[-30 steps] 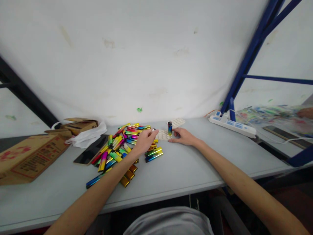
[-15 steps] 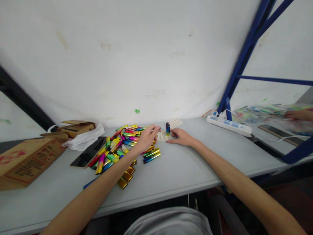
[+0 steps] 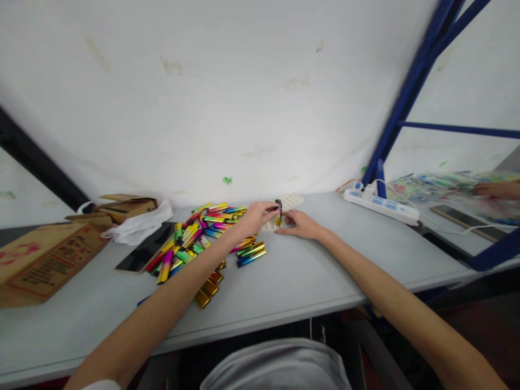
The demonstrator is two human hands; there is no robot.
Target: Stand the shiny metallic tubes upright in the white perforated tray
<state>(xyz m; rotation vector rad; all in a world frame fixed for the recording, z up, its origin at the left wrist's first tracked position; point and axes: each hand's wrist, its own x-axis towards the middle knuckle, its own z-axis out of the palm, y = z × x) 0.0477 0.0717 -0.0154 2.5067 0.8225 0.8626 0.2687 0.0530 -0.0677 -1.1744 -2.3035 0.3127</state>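
Nearest me, the grey counter [image 3: 292,281]; on it a loose heap of glossy lighters [image 3: 203,238]. Beyond, my left hand [image 3: 254,216] pinches one upright lighter [image 3: 278,212] by its top, fingers narrow on it, over the white tray [image 3: 290,201]; my right hand [image 3: 300,223] rests flat, steadying the tray. I judge the lighter light, rigid and slick; best held by its flat sides.
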